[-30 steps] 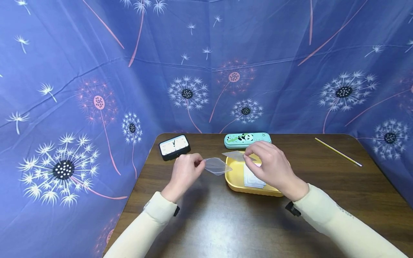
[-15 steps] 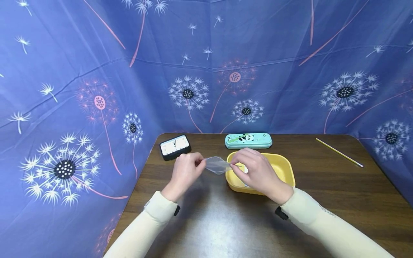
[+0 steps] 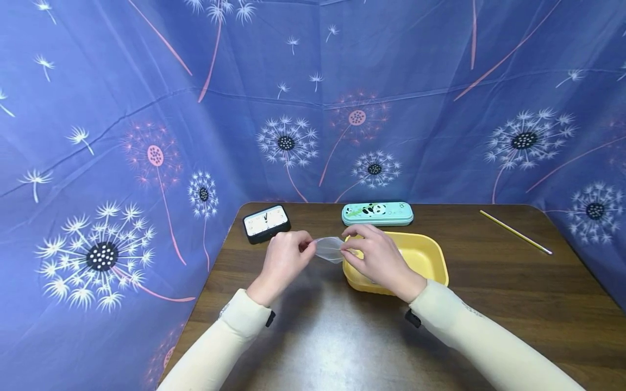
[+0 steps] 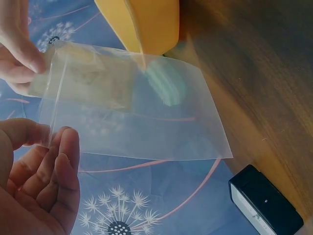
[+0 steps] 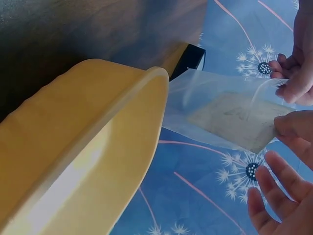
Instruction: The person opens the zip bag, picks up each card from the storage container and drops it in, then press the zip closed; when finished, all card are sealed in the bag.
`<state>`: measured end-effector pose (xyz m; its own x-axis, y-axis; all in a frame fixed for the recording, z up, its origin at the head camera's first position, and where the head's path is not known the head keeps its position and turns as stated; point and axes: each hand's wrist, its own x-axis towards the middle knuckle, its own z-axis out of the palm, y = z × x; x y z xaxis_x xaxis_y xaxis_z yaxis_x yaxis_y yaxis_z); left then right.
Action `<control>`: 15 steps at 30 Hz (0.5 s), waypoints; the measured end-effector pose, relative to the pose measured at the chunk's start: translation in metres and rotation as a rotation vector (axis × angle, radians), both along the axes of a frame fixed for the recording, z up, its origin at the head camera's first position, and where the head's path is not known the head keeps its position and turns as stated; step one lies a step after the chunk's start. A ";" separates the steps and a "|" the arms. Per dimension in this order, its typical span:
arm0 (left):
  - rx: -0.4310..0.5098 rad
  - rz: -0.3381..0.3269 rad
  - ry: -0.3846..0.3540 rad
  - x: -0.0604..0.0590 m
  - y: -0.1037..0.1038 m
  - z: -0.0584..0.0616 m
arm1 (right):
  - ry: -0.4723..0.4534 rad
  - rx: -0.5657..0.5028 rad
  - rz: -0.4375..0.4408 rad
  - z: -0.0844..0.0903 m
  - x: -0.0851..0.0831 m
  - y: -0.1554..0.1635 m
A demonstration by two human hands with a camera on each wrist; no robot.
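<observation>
The bag point(image 4: 166, 139) is translucent whitish, the dandelion-patterned cloth point(image 3: 425, 60) blue.

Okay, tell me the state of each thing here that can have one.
Clear plastic zip bag, held up, mouth open
Flat grey-beige card, partly inside the bag
Yellow plastic tub, upright, open-topped
Turquoise panda pencil case, lid shut
Black rectangular clock, white face showing
Thin yellow pencil, lying flat

The head view looks forward and down; both close wrist views share the clear bag point(image 4: 146, 122).
</observation>
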<state>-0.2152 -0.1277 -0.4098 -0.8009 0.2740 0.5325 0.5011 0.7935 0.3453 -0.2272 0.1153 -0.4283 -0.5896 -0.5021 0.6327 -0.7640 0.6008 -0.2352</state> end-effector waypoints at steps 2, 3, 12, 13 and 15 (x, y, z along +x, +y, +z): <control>-0.005 -0.002 -0.004 -0.001 0.000 0.000 | -0.011 0.016 0.000 0.000 -0.002 -0.002; -0.007 -0.003 -0.004 -0.001 0.001 0.000 | -0.017 0.021 0.000 0.000 -0.002 -0.002; -0.020 -0.013 0.017 -0.002 0.002 0.003 | -0.058 0.093 -0.005 0.003 -0.012 -0.015; -0.020 -0.016 0.017 -0.002 0.002 0.003 | -0.063 0.104 -0.008 0.003 -0.013 -0.017; -0.017 -0.023 0.020 -0.003 0.003 0.004 | -0.069 0.132 -0.017 0.005 -0.015 -0.020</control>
